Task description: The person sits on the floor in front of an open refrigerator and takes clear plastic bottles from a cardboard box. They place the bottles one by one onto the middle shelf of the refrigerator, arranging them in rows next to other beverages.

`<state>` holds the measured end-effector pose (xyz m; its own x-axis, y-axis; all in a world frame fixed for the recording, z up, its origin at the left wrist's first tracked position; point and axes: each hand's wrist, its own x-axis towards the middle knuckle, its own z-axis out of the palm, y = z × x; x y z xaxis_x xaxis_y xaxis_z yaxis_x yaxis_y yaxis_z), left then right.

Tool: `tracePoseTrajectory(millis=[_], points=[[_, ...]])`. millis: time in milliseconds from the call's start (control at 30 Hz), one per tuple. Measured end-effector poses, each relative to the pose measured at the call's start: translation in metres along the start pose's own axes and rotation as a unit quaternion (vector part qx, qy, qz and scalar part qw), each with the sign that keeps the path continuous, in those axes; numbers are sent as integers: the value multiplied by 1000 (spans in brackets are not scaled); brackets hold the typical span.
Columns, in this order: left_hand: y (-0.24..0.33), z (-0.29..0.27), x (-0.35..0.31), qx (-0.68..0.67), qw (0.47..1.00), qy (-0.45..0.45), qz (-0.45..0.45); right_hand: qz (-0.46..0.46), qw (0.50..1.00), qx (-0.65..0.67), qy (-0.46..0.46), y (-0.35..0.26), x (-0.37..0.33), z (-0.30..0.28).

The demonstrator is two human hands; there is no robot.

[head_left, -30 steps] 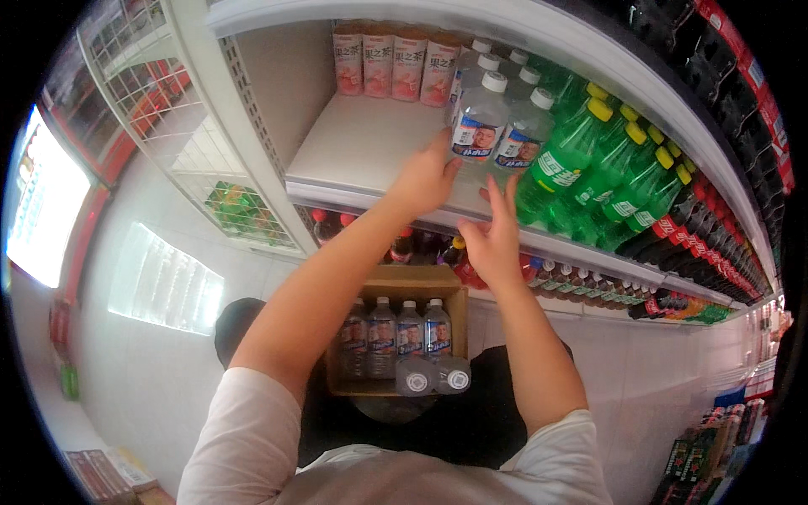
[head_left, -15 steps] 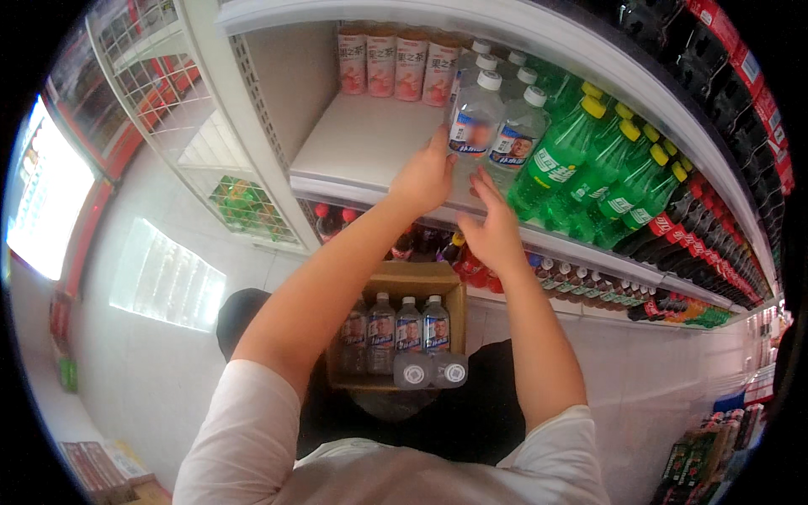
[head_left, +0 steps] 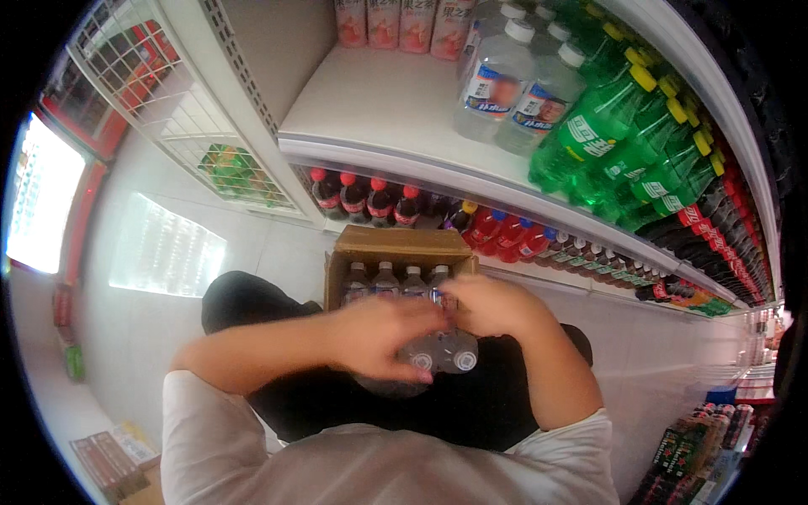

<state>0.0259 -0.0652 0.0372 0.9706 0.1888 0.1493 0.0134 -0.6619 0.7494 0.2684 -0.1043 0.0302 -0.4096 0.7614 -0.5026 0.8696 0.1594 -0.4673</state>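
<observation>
A brown cardboard box (head_left: 402,241) sits in front of me between my legs. Several clear bottles (head_left: 385,276) with white caps and blue labels stand in it. Two more clear bottles (head_left: 461,347) lie at its near side, their ends toward me. My left hand (head_left: 383,332) is over these bottles, thumb and fingers apart, blurred by motion. At the box's right side, my right hand (head_left: 488,305) reaches over the rightmost standing bottle; its bent fingertips are blurred and partly hidden, so its grip is unclear.
On the white shelf (head_left: 370,101) ahead stand large clear bottles (head_left: 492,88), green bottles (head_left: 589,139) with yellow caps and pink cartons (head_left: 417,25). Dark red-capped bottles (head_left: 353,198) fill the lower shelf. A white wire rack (head_left: 194,126) stands at left.
Both hands have come back from the clear bottles on the shelf, down to the box. The view has shifted, so the shelf appears higher and nearer. The large clear bottles remain on the shelf.
</observation>
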Motion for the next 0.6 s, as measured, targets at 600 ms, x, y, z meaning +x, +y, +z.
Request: tracePoseTrajectory(millis=[600], points=[[-42, 45, 3, 107, 982, -75, -138, 37, 996, 13, -78, 1, 41, 1]])
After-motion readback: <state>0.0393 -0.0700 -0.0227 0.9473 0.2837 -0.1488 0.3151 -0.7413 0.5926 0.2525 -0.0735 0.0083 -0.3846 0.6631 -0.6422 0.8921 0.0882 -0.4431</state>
